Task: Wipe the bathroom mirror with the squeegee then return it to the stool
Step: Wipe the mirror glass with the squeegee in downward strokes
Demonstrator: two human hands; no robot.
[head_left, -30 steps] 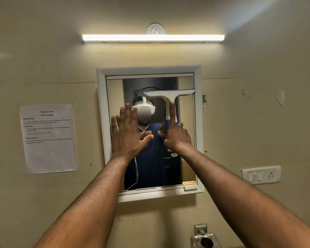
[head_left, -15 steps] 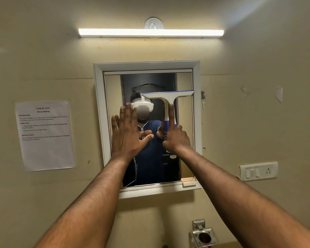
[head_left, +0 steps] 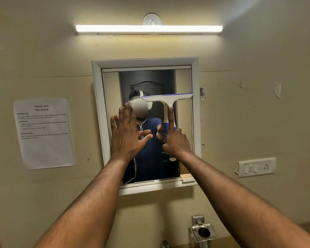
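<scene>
- As both forearms reach up from the bottom edge, the left hand (head_left: 128, 133) lies flat on the mirror (head_left: 113, 97), fingers straight and spread, thumb pointing toward the grip.
- Right hand (head_left: 176, 142) makes the grip: fingers curled round the squeegee (head_left: 166, 102) handle, index finger (head_left: 171, 119) laid straight up along it.
- Above the grip, the white blade bar runs level across the glass, its far end touching the inner frame edge; the blue handle end pokes out just below the grip.
- Left of the grip, past the mirror frame, a printed sheet (head_left: 44, 133) is stuck on the wall.
- Right of the grip, well apart, sits a switch plate (head_left: 257, 167).
- Below the grip, a metal holder (head_left: 203, 231) is fixed to the wall.
- High above the grip, a tube light (head_left: 149, 29) glows.
</scene>
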